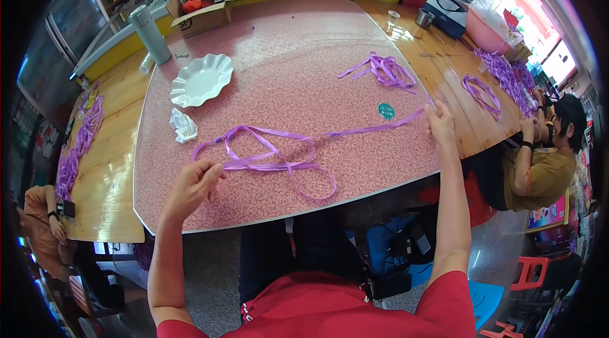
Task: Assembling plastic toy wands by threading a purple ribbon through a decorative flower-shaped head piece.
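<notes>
A long purple ribbon lies in loose loops on the pink speckled tabletop in front of me. My right hand, at the table's right side, pinches one stretch of it, which runs nearly straight from the loops. Thumb and fingers of my left hand are closed at the left part of the loops, where the ribbon meets the fingertips. Just beyond the straight stretch lies a round green tag. A second tangle of purple ribbon rests farther back on the right.
On the left stand a white scalloped plate, crumpled white tissue, a pale green bottle and an open cardboard box. People sit at both sides near more purple ribbon. A pink basin stands back right.
</notes>
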The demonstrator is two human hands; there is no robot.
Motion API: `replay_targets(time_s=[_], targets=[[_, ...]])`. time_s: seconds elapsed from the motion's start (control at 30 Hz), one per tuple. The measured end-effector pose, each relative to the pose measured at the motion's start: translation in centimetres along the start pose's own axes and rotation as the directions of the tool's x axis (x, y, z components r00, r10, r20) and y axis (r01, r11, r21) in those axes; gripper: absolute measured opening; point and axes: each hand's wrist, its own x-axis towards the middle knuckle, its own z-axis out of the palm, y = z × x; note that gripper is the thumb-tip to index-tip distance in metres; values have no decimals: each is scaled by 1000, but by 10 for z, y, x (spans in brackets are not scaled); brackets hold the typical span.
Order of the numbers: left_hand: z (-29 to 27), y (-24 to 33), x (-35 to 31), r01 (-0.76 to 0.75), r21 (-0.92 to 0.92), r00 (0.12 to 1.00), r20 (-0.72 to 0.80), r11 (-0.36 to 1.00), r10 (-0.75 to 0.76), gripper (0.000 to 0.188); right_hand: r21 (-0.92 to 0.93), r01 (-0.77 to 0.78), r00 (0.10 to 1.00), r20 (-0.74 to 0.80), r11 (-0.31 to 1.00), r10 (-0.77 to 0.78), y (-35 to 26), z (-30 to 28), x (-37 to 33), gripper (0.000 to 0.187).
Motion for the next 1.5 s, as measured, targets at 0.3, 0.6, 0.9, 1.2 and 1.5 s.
replay_targets(time_s=[0.3, 0.6, 0.9, 1.2, 1.5], targets=[[73, 75, 7, -153, 13, 936, 321, 988, 141, 37, 522, 687, 351, 372, 506, -859, -138, 75, -201, 43], [72, 66, -5, -117, -171, 969, 197, 978, 150, 32, 496, 481, 426, 589, 723, -687, -127, 73, -203, 18], [90, 62, -1, -144, -143, 949, 260, 979, 178, 28, 470, 390, 452, 651, 792, -610, -129, 79, -219, 19], [87, 55, -7, -89, -259, 966, 211, 962, 147, 31, 236, 903, 248, 396, 359, -884, -137, 72, -203, 29], [86, 63, -8, -283, 145, 954, 145, 948, 262, 29, 522, 241, 492, 661, 818, -567, -117, 92, -233, 18]])
